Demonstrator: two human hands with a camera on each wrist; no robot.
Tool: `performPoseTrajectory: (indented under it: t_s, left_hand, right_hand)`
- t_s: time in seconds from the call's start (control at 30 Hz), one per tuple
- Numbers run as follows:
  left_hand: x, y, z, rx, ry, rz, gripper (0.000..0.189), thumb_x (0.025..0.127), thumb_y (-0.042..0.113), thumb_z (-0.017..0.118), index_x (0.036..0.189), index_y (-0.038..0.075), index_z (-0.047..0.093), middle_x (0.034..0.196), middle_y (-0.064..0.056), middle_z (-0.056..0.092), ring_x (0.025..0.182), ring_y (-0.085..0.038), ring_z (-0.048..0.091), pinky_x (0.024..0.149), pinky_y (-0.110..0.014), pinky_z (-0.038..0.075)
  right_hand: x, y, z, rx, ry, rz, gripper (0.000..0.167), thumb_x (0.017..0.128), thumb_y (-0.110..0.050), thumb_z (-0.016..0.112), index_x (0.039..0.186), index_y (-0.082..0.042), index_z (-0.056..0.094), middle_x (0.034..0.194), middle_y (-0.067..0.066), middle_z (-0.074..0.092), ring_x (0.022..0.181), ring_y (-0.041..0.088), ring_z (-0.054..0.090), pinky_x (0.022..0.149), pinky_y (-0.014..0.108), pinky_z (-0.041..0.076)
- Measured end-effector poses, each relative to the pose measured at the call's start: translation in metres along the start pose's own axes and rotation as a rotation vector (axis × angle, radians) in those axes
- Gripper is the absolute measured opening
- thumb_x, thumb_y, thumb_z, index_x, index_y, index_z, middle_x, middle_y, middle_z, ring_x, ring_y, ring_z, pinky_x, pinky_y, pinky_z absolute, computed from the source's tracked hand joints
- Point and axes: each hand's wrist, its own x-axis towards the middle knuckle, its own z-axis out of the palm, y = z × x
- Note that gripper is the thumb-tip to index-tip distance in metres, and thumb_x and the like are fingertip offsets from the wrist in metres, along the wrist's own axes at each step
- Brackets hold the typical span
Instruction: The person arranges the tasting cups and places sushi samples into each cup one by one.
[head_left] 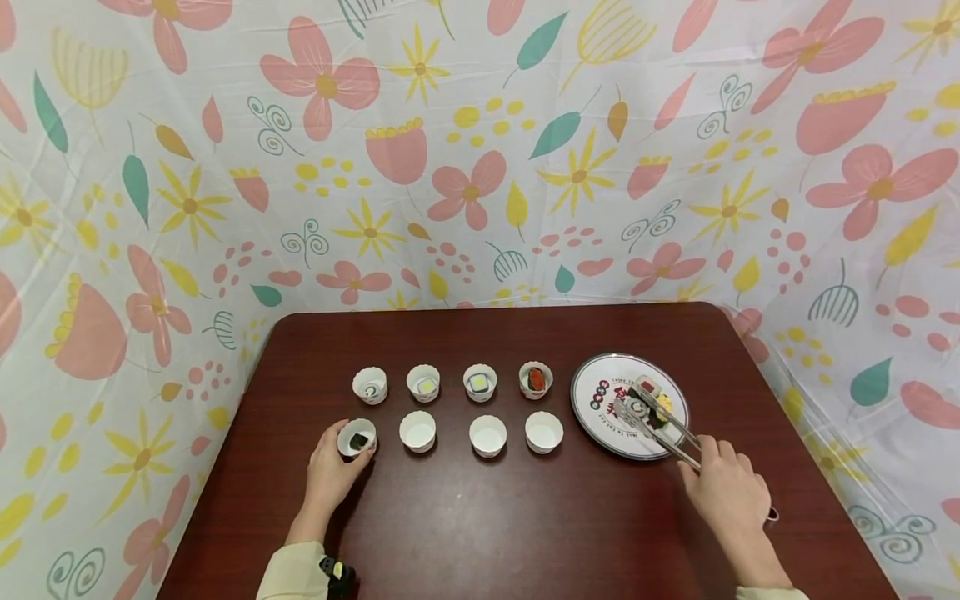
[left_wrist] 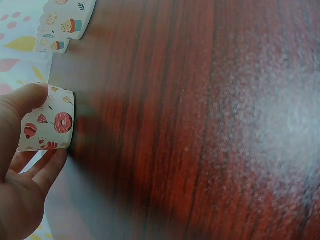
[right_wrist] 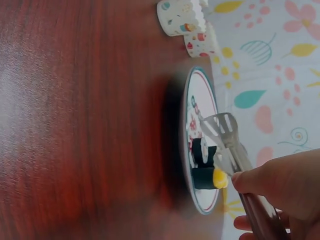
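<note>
My left hand (head_left: 330, 475) holds a small white paper cup (left_wrist: 47, 120) printed with donuts, at the left end of the front row, thumb and fingers on its sides. Inside lies a dark sushi piece (head_left: 360, 440). In my right hand (head_left: 727, 492) are metal tongs (right_wrist: 242, 157), their ends over a round plate (head_left: 588, 421) at the right. Several sushi pieces sit there, one a dark-wrapped roll with yellow filling (right_wrist: 204, 178). A roll with a dark wrap (head_left: 637, 406) lies by the tong ends; whether they pinch it I cannot tell.
Behind stands a row of cups holding sushi pieces, including one with an orange-red topping (head_left: 536, 379). Three more white cups (head_left: 417, 432) continue the front row. All stand on a dark red wooden table (head_left: 480, 517), with a flower-printed cloth (head_left: 480, 167) behind.
</note>
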Motion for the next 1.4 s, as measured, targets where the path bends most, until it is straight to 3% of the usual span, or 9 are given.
performPoseTrajectory:
  t_s: [0.17, 0.57, 0.83, 1.07, 1.4]
  left_hand:
    - [-0.001, 0.000, 0.000, 0.001, 0.001, 0.000, 0.066, 0.070, 0.021, 0.079, 0.125, 0.003, 0.049, 0.120, -0.019, 0.054, 0.109, -0.036, 0.053, 0.087, -0.053, 0.041]
    - [-0.001, 0.001, 0.000, 0.001, 0.005, 0.011, 0.065, 0.070, 0.021, 0.078, 0.125, 0.003, 0.049, 0.119, -0.019, 0.054, 0.108, -0.036, 0.054, 0.086, -0.053, 0.042]
    - [-0.001, 0.002, -0.002, 0.005, -0.004, -0.001, 0.065, 0.071, 0.022, 0.078, 0.125, 0.003, 0.048, 0.120, -0.019, 0.054, 0.108, -0.037, 0.053, 0.086, -0.053, 0.042]
    - [0.000, 0.001, -0.001, 0.007, -0.009, -0.004, 0.065, 0.071, 0.023, 0.078, 0.126, 0.003, 0.048, 0.121, -0.019, 0.054, 0.109, -0.036, 0.053, 0.086, -0.053, 0.042]
    - [0.000, 0.002, -0.002, -0.002, 0.001, -0.005, 0.065, 0.071, 0.021, 0.078, 0.125, 0.002, 0.049, 0.120, -0.020, 0.054, 0.109, -0.037, 0.053, 0.087, -0.053, 0.042]
  right_hand:
    - [0.004, -0.003, -0.008, -0.037, -0.008, -0.037, 0.042, 0.069, -0.019, 0.074, 0.099, 0.001, 0.053, 0.088, 0.024, 0.054, 0.075, 0.045, 0.049, 0.053, 0.054, 0.035]
    - [0.035, -0.019, -0.036, -0.209, -0.243, -0.118, 0.043, 0.076, -0.019, 0.070, 0.102, 0.010, 0.052, 0.092, 0.027, 0.053, 0.082, 0.045, 0.050, 0.061, 0.055, 0.039]
    - [0.046, -0.031, -0.042, -0.240, -0.254, -0.131, 0.036, 0.075, -0.014, 0.069, 0.097, 0.011, 0.054, 0.088, 0.027, 0.053, 0.082, 0.045, 0.051, 0.060, 0.054, 0.039]
    - [0.051, -0.039, -0.044, -0.287, -0.273, -0.141, 0.015, 0.082, -0.001, 0.052, 0.092, 0.011, 0.056, 0.085, 0.027, 0.053, 0.080, 0.045, 0.051, 0.061, 0.054, 0.039]
    - [0.057, -0.039, -0.049, -0.260, -0.367, -0.117, 0.025, 0.082, -0.007, 0.057, 0.098, 0.012, 0.056, 0.089, 0.027, 0.054, 0.082, 0.046, 0.052, 0.062, 0.056, 0.040]
